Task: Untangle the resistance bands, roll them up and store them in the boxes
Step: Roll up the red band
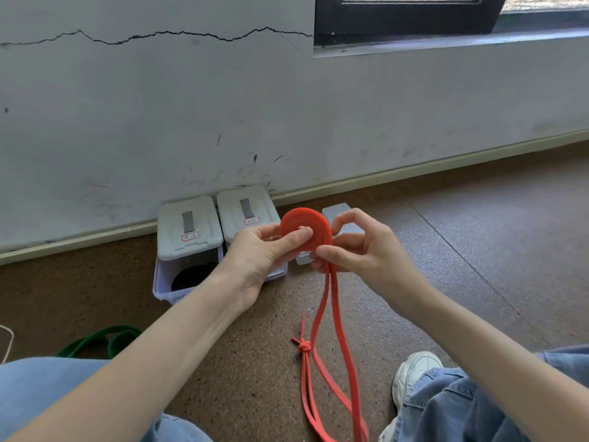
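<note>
A red resistance band (314,223) is partly wound into a flat coil held up in front of me. My left hand (264,250) pinches the coil, thumb pressed on its face. My right hand (353,244) pinches the band where it leaves the coil's lower edge. The loose red tail (338,339) hangs down to the floor, with a knot (304,346) in a thinner red strand beside it. Three translucent boxes stand by the wall: the left box (188,231) holds a dark roll, the middle box (243,208) is lidded, the right box (339,215) is mostly hidden behind my hands.
A green band (102,341) lies on the brown cork-like floor at the lower left. My knees in blue jeans and a white shoe (414,374) frame the bottom of the view. A cracked grey wall and a skirting board run behind the boxes.
</note>
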